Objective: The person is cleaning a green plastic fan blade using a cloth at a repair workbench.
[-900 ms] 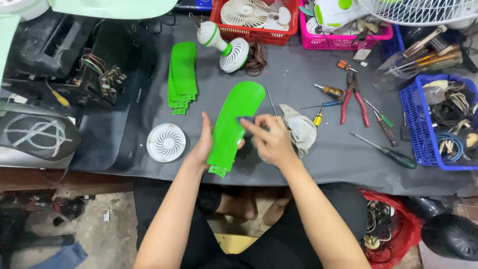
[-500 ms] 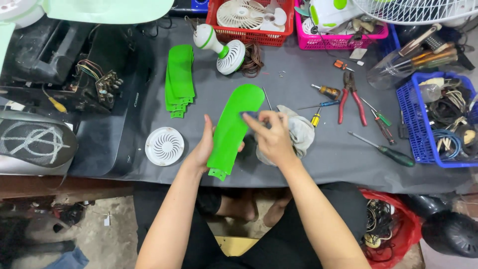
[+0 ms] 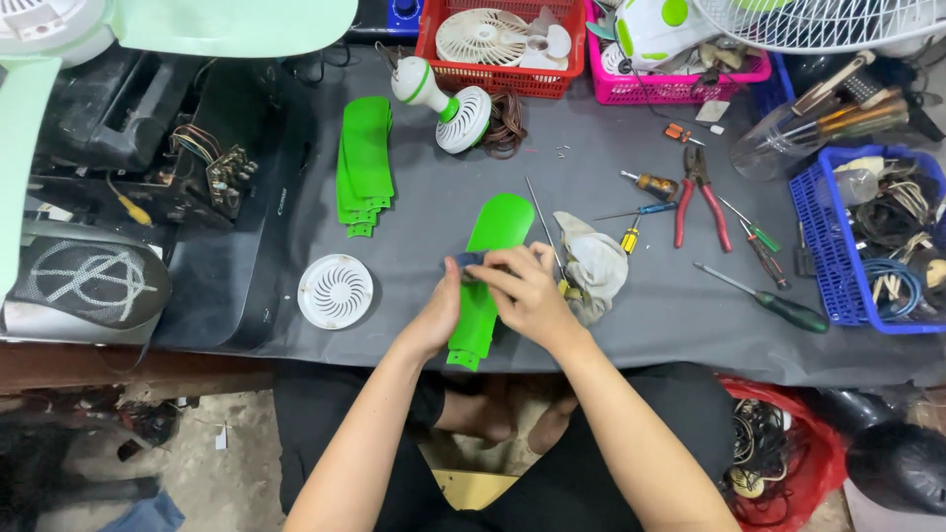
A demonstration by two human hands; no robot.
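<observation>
Two hands grip one green fan blade (image 3: 490,266) on the counter (image 3: 591,335): left hand (image 3: 441,313) clasping its edge, right hand (image 3: 522,291) pinching a dark piece.

both hands (image 3: 493,296) gripping green fan blade (image 3: 490,266), grey mat (image 3: 611,325)

Head camera looks steeply down, close (probably seated) over worktable (image 3: 611,325).

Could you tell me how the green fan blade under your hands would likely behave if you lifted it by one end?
The green fan blade looks thin and flat, so probably light and slightly flexible. Its glossy surface may be slippery. Lying flat on the grey mat, it seems unlikely to roll.
</observation>
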